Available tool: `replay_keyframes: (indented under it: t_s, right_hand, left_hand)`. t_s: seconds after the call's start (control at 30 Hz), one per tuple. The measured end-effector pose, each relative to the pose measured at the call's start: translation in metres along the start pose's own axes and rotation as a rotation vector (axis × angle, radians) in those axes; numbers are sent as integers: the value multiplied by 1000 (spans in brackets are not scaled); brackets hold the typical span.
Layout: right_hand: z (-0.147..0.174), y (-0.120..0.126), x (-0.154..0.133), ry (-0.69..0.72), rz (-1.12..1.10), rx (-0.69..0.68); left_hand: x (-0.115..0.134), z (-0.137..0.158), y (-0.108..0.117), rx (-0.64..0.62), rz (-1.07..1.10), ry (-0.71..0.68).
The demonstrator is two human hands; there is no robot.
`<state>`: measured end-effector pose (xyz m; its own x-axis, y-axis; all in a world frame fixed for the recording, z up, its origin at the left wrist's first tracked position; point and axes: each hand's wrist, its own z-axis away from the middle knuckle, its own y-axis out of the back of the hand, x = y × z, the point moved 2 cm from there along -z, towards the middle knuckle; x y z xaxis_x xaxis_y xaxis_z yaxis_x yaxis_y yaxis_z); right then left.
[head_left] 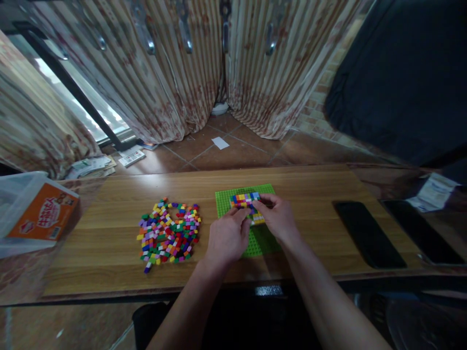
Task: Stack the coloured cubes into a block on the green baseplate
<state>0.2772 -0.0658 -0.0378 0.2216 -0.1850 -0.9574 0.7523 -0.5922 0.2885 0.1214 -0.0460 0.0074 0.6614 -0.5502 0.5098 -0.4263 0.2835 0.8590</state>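
A green studded baseplate (260,245) lies on the wooden table, and a block of rows of small multicoloured toy bricks (242,198) sits on it. My left hand (228,236) is closed at the near left side of this block, its thumb and fingertips drawn together on the bricks; anything pinched there is hidden. From the right, my right hand (279,216) grips the block's edge, thumb on top and index finger along the far corner. A loose pile of small coloured bricks (170,233) is spread to the left of the baseplate.
At the table's right end lie a dark phone-like slab (368,233) and a second dark slab (423,233). A clear plastic tub with an orange label (44,211) stands at the far left. Beyond the table are striped curtains (182,82) and papers (91,167) on the tiled floor.
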Motion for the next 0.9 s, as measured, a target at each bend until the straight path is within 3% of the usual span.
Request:
replay_keyframes:
  t_s: [0.17,0.3,0.4,0.47,0.57,0.7,0.8,0.9]
  right_hand:
    - [1,1,2,-18,-62,-9]
    - [4,8,-1,-133,-183,-78]
    - [4,16,-5,-207,-213,-10]
    - [3,20,-9,-176,-204,76]
    - [5,22,-19,-25,-162,208]
    - [25,15,-41,316,-43,271]
    - [48,-3,-54,504,37,109]
    - [71,-30,-57,647,130,-256]
  left_hand:
    - [-2,1,0,24,72,-17]
    - [-6,1,0,48,181,-22]
    - [-12,2,3,71,217,-28]
    - [-19,2,9,113,242,-28]
    - [-34,3,23,221,256,5]
    - [-60,7,43,403,270,114]
    - [-77,12,54,502,327,218]
    - [-89,15,60,574,384,287]
